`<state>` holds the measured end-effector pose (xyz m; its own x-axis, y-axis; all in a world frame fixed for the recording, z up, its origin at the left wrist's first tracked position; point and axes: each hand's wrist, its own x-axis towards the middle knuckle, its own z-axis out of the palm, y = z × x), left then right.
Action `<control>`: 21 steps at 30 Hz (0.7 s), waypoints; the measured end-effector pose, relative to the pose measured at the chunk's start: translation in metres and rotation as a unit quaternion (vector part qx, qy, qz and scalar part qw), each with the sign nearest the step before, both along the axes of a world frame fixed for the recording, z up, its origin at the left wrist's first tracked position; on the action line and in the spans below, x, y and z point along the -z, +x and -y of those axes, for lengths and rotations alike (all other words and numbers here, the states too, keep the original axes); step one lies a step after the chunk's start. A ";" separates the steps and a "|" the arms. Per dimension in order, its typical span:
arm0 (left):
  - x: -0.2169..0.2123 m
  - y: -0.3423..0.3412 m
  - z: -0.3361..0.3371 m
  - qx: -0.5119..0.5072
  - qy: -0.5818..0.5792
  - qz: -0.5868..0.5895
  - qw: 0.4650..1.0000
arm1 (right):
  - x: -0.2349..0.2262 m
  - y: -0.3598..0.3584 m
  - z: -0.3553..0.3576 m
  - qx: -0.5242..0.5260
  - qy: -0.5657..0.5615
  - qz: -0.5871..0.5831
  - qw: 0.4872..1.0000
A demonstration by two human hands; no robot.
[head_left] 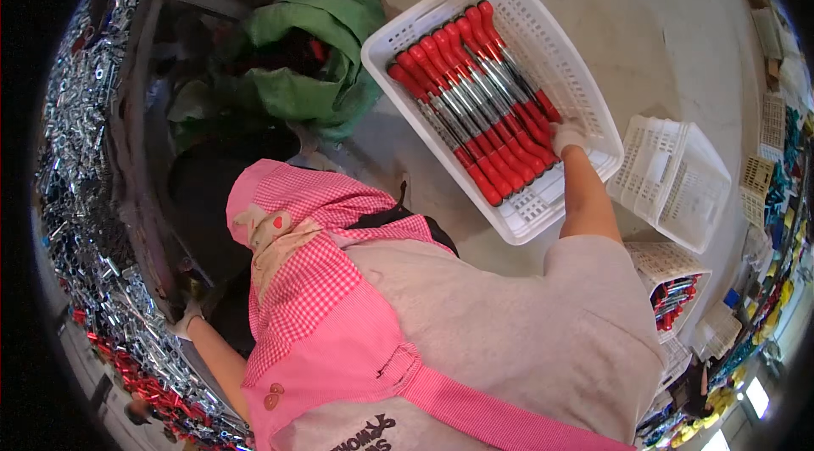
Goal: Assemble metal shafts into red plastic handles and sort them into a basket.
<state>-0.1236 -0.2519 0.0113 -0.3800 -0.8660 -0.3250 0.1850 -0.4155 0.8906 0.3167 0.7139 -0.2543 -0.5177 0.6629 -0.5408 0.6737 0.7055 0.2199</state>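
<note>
A white plastic basket (595, 95) sits on the floor ahead. In it lies a row of red-handled tools (479, 103) with shiny metal shafts, red at both ends; their exact kind is unclear. My gloved right hand (570, 137) reaches into the basket, its fingers closed at the red end of the rightmost tool. Off to the left, beside the edge of the bench (140, 222), my gloved left hand (186, 320) has its fingers curled by a small dark object, too unclear to name.
Heaps of metal parts (85, 171) cover the bench along the left. A green woven sack (326, 19) stands open at the far left of the basket. Stacked white baskets (674, 180) stand to the right, with another basket of red-handled tools (653, 260) nearer me.
</note>
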 end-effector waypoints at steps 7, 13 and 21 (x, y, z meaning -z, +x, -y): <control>-0.012 0.017 -0.051 0.010 0.069 -0.033 0.997 | -0.028 0.006 0.020 -0.153 -0.047 0.016 0.987; 0.002 0.012 -0.024 0.023 0.054 -0.013 0.998 | -0.042 0.011 0.076 -0.275 -0.234 0.005 0.932; -0.028 0.033 -0.116 0.119 0.058 -0.101 0.986 | -0.037 -0.057 0.098 -0.165 -0.177 0.219 0.945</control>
